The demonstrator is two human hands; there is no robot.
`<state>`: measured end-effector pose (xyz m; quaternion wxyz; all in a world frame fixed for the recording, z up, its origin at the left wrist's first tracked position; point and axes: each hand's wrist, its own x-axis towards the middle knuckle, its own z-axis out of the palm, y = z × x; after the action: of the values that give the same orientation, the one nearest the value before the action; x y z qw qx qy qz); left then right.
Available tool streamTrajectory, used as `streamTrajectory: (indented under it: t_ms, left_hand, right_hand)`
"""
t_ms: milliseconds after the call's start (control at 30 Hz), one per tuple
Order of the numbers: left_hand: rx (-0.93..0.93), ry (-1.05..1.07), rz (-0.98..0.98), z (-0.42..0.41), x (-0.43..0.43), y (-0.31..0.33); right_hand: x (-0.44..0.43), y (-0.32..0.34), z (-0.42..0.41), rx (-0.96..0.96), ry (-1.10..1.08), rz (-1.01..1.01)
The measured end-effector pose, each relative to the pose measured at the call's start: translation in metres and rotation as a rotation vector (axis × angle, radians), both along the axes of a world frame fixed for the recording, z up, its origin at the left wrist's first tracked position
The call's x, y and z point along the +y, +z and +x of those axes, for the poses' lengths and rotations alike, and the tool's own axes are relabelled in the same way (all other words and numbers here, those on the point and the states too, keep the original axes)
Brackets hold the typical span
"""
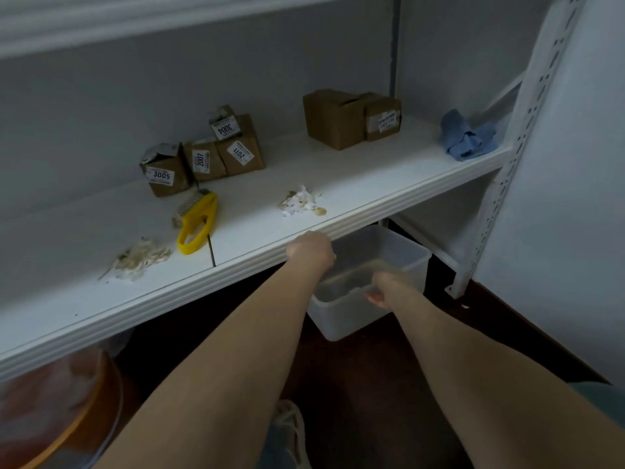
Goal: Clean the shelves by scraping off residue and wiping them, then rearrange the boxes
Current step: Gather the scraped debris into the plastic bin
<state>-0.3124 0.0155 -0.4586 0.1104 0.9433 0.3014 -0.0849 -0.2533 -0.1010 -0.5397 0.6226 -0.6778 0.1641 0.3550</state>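
Item 1: bin [348, 319], my right hand [384, 292] pinching its rim; left hand [309, 248] at shelf [372, 184] edge, grasp unclear. Risk: bin tips, scrapings [301, 204] miss.

Shelf [338, 184]: smooth white painted finish. Boxes [206, 154]: matt brown cardboard. Bin [402, 252]: translucent plastic. Rag [468, 137]: blue cloth.
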Motion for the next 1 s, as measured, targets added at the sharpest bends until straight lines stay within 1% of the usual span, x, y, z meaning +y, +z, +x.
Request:
streamTrajectory:
  t_ms: [100,267,333,400,500,633,733,833,1000]
  left_hand:
    - [-0.056,-0.14,-0.009,0.021,0.002,0.007]
    - [-0.233,-0.214,0.005,0.045,0.016,0.026]
    - [-0.307,-0.208,0.027,0.042,0.026,0.035]
    - [-0.33,-0.178,0.051,0.034,0.036,0.043]
    - [-0.356,-0.062,0.092,0.007,0.057,0.047]
    - [-0.258,0.138,0.219,-0.036,0.088,0.053]
    - [-0.167,0.266,0.252,-0.056,0.111,0.061]
    - [-0.092,0.362,0.224,-0.064,0.129,0.058]
    - [-0.009,0.415,0.132,-0.061,0.155,0.045]
  right_hand:
    - [0.027,-0.001,0.01,-0.026,0.03,0.003]
    - [0.06,-0.001,0.027,-0.026,0.112,-0.091]
    - [0.064,0.003,0.027,-0.045,0.124,-0.06]
    - [0.065,0.006,0.027,-0.071,0.129,-0.042]
    - [0.067,0.017,0.017,-0.075,0.151,-0.026]
    - [0.073,0.033,0.003,-0.051,0.237,0.01]
    - [0.073,0.036,-0.002,-0.044,0.242,0.012]
    - [0.07,0.036,0.003,-0.051,0.206,0.003]
    - [0.063,0.039,0.02,-0.074,0.192,-0.019]
